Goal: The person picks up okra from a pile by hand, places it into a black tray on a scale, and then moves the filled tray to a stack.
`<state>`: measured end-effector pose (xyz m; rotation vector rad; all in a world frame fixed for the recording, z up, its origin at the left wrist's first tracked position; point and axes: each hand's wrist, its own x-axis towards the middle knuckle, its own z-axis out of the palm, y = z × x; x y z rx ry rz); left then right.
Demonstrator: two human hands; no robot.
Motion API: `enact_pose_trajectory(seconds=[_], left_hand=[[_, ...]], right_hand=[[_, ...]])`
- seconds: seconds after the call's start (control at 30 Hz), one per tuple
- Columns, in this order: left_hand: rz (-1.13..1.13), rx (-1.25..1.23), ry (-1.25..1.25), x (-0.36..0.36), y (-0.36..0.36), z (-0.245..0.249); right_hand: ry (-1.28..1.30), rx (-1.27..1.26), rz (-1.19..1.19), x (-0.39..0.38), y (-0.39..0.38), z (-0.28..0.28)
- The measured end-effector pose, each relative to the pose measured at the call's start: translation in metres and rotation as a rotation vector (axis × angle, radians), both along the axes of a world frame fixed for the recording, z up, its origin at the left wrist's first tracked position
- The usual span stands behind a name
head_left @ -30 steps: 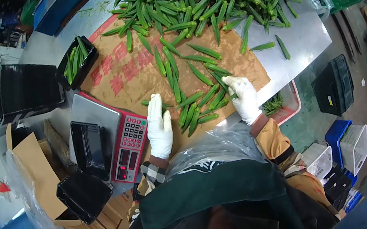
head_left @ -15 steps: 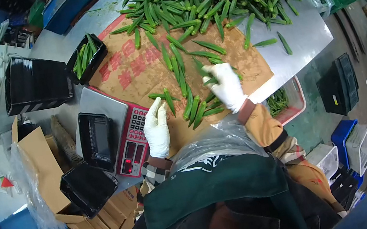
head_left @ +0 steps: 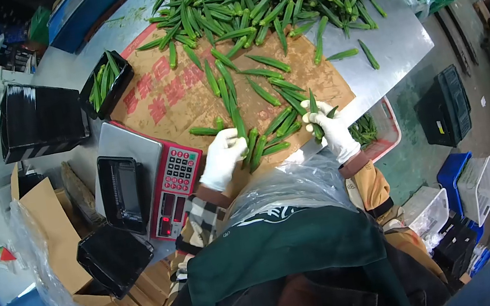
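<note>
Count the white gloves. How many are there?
2. One covers the left hand, touching okra pods by the scale; one covers the right hand, gripping an okra pod. None looks hidden.

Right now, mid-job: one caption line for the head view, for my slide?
Gloved right hand grips okra pods; left hand touches loose pods on cardboard beside a red scale.

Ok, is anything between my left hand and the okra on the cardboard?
Nothing visible. The left hand touches the loose okra pods on the cardboard, with nothing lying between them. The right hand grips other pods off to the side.
</note>
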<state>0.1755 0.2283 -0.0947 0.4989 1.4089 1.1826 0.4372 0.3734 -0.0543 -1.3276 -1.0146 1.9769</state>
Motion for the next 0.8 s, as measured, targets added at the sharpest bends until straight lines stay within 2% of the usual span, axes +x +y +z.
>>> enact_pose_trajectory(seconds=[0.07, 0.17, 0.3, 0.4, 0.53, 0.57, 0.63, 0.7, 0.73, 0.8], left_hand=[[0.083, 0.07, -0.581, -0.005, 0.005, 0.044], [0.026, 0.208, -0.802, -0.008, -0.003, 0.057], [0.007, 0.234, -0.901, -0.003, -0.007, 0.061], [0.009, 0.258, -0.848, -0.005, -0.011, 0.061], [0.069, 0.324, -0.826, -0.022, -0.011, 0.073], [0.138, 0.274, -0.739, -0.023, -0.014, 0.08], [0.124, 0.137, -0.47, -0.029, -0.015, 0.073], [0.141, 0.024, -0.171, -0.022, -0.011, 0.078], [0.074, -0.014, 0.023, -0.019, -0.011, 0.07], [-0.103, 0.045, 0.518, -0.003, -0.014, 0.038]], right_hand=[[0.068, -0.035, 0.06, 0.0, 0.0, -0.009], [0.122, -0.076, 0.105, -0.008, -0.001, -0.01], [0.121, -0.129, 0.123, -0.023, -0.004, 0.012], [0.056, -0.047, 0.139, -0.016, 0.0, 0.004], [-0.241, 0.259, 0.105, -0.002, 0.004, -0.024], [-0.276, 0.373, 0.105, -0.001, 0.002, -0.039], [-0.393, 0.541, 0.175, -0.004, -0.005, -0.035], [-0.558, 0.815, 0.493, -0.009, -0.007, -0.026], [-0.638, 0.951, 0.656, -0.012, -0.008, -0.024], [-0.782, 1.012, 0.838, -0.023, -0.013, -0.025]])
